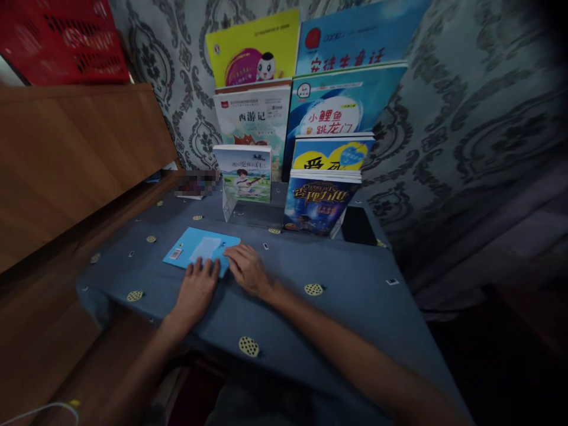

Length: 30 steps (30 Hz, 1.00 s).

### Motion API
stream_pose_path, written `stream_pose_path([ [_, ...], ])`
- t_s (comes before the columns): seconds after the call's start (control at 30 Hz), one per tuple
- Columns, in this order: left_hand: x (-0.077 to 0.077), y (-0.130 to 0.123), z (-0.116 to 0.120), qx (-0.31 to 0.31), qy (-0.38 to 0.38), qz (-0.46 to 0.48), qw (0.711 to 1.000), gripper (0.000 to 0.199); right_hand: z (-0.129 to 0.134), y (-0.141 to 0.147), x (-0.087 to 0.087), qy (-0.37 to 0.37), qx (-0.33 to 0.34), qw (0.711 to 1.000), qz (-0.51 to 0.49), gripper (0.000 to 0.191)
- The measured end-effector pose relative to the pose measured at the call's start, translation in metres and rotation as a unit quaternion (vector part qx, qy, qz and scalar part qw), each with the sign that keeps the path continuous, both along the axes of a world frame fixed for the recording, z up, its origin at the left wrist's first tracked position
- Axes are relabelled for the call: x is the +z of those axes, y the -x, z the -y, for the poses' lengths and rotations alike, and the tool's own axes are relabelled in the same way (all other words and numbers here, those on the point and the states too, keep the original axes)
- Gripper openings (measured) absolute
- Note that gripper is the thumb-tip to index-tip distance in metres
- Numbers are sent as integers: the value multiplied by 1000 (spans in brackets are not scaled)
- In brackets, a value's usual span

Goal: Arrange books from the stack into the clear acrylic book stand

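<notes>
A light blue book (184, 241) lies flat on the patterned tablecloth (284, 272), a pale panel and a barcode label showing on its cover. My left hand (199, 288) rests on the book's near edge with its fingers apart. At the book's right edge is my right hand (249, 270), its fingers bent close together against the cover; whether they pinch the edge is too small to tell. Behind the book, a clear rack (228, 204) holds upright books in tiers, among them a green picture book (246, 180) and a dark blue book (313, 204).
A dark flat object (358, 226) lies right of the rack. Behind the table hangs a patterned curtain (444, 124). A wooden cabinet (80, 154) with a red basket (80, 41) on it stands at the left. A blurred-out item (196, 184) lies left of the rack.
</notes>
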<state>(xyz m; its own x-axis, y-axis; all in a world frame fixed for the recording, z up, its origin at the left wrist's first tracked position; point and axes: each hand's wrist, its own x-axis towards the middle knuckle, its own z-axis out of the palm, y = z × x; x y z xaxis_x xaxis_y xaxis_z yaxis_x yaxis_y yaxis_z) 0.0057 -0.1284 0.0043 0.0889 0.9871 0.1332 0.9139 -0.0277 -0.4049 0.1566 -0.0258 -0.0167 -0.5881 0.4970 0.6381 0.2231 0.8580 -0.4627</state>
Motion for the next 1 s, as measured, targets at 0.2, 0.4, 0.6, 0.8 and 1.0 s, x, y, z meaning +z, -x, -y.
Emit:
stream_pose_path([
  [0.2, -10, -69, 10, -111, 6, 49, 993, 41, 0, -49, 0, 60, -6, 997, -41, 27],
  [0.4, -13, -127, 25, -220, 16, 130, 967, 41, 3, -109, -5, 96, -21, 995, 23, 25],
  [0.6, 4, -97, 16, -225, 64, 219, 947, 40, 10, -130, -17, 46, -30, 995, 79, 28],
  [0.8, 19, -16, -22, -49, 66, 251, 964, 49, 12, -130, -12, 24, -47, 989, 138, 31],
  [1.0, 11, 21, -56, -104, 74, 341, 932, 51, 36, -106, 12, 17, 61, 981, 186, 31],
])
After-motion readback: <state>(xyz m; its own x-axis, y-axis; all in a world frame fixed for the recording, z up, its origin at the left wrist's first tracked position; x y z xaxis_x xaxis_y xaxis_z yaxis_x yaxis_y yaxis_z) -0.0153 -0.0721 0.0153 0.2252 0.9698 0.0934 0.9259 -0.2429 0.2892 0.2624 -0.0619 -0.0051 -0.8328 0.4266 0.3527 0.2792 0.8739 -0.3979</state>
